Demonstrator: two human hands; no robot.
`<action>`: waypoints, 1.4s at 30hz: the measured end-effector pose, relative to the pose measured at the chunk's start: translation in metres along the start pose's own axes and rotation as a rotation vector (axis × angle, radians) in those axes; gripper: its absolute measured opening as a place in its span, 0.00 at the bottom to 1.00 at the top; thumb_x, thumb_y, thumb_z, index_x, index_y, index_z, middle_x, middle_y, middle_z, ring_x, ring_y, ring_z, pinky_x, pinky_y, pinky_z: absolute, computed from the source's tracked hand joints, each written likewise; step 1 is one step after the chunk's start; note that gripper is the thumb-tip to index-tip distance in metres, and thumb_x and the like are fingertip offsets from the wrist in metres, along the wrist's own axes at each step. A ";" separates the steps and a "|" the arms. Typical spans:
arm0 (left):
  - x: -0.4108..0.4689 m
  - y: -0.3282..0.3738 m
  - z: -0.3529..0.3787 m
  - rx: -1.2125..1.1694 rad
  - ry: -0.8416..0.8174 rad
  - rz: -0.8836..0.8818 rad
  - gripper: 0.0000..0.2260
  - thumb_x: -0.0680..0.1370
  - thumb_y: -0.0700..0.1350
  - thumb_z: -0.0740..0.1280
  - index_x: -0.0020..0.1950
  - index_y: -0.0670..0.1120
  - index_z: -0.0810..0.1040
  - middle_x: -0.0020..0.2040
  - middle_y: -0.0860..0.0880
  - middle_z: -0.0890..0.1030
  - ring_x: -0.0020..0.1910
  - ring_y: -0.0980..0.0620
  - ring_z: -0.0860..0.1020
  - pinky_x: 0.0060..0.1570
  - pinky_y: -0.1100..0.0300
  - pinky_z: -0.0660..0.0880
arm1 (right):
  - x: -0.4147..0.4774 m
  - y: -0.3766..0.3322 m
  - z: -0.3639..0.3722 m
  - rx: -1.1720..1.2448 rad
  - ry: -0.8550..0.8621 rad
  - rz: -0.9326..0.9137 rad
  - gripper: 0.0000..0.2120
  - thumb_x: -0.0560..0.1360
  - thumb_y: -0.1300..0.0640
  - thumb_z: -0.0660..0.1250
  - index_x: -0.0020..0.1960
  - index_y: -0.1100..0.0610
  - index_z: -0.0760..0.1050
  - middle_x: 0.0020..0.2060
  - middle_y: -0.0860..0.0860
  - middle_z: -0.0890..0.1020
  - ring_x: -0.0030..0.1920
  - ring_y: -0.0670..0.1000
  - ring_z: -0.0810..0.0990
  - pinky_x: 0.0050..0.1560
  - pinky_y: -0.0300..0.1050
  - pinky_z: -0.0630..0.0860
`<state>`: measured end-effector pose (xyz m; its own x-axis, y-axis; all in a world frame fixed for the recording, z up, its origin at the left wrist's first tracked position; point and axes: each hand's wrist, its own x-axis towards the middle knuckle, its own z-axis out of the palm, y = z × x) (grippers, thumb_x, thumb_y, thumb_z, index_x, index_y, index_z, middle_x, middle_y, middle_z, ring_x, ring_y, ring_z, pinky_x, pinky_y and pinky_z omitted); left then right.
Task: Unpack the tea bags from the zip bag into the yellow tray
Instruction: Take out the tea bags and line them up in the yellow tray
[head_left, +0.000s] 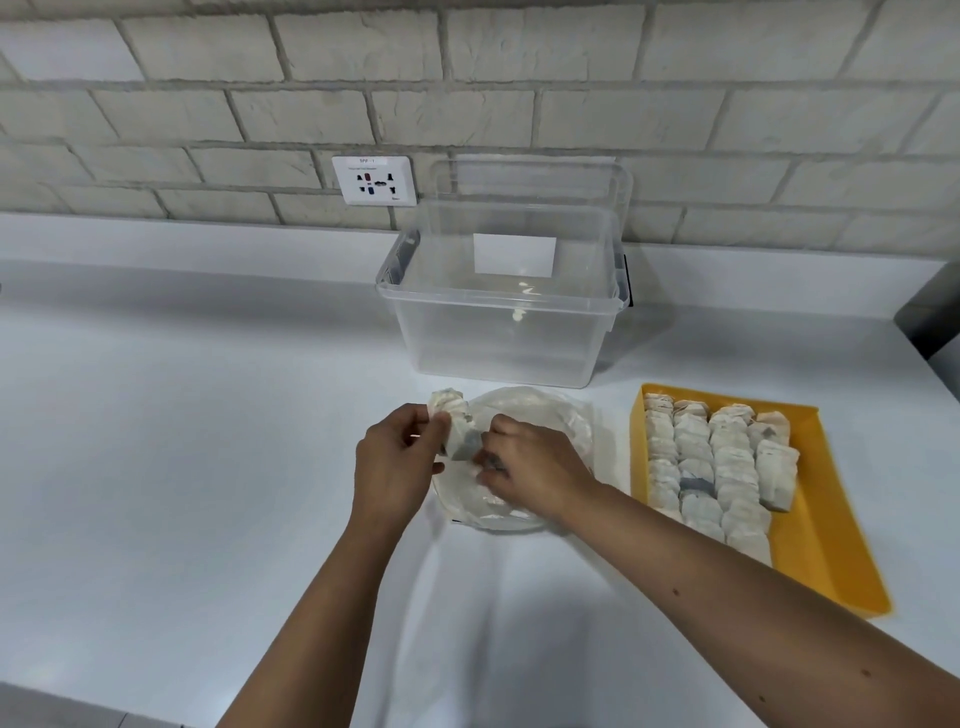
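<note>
**Mid-unpacking: a bundle lifted out of the zip bag, tray already largely filled**

The step in hand looked like pulling another batch out. At the centre of the frame the left hand gripped a bundle of tea bags between curled fingers and thumb, held just above the left edge of the zip bag. The right hand lay over the bag with its fingers curled, and seemed to pinch the bundle's lower, darker end, though the blur left that grip uncertain. The zip bag lay flat on the white counter; what remained inside could not be told.

To the right, the yellow tray held rows of tea bags packed against its left side, with a bare strip along its right. The next move probably called for carrying the bundle rightward and setting it into that strip.

In the upper centre stood a clear plastic bin, its lid propped behind it against the wall.
</note>
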<state>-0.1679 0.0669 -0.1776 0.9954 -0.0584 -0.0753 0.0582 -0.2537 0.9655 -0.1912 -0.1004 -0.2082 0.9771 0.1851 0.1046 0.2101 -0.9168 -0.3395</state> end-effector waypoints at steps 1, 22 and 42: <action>0.001 0.001 0.000 0.001 0.006 -0.001 0.06 0.79 0.43 0.67 0.47 0.45 0.83 0.40 0.47 0.85 0.43 0.48 0.83 0.38 0.59 0.82 | -0.001 0.001 -0.002 0.019 0.026 0.009 0.11 0.76 0.49 0.65 0.54 0.52 0.79 0.49 0.48 0.76 0.49 0.52 0.78 0.40 0.44 0.70; -0.015 0.015 0.027 -0.198 -0.207 -0.248 0.09 0.81 0.43 0.65 0.46 0.43 0.84 0.46 0.42 0.86 0.42 0.48 0.84 0.47 0.51 0.84 | -0.014 0.017 -0.064 0.572 -0.051 0.255 0.08 0.77 0.54 0.69 0.41 0.55 0.76 0.31 0.48 0.80 0.32 0.43 0.77 0.37 0.37 0.71; 0.013 -0.002 -0.002 0.028 0.032 -0.051 0.05 0.79 0.44 0.68 0.46 0.47 0.83 0.40 0.47 0.85 0.43 0.48 0.85 0.40 0.55 0.83 | 0.001 0.026 -0.026 0.233 -0.114 0.329 0.13 0.80 0.56 0.63 0.63 0.56 0.78 0.60 0.53 0.81 0.58 0.54 0.79 0.59 0.43 0.73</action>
<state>-0.1553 0.0682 -0.1805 0.9931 -0.0140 -0.1162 0.1075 -0.2822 0.9533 -0.1860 -0.1333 -0.1928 0.9880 -0.0543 -0.1446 -0.1249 -0.8313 -0.5416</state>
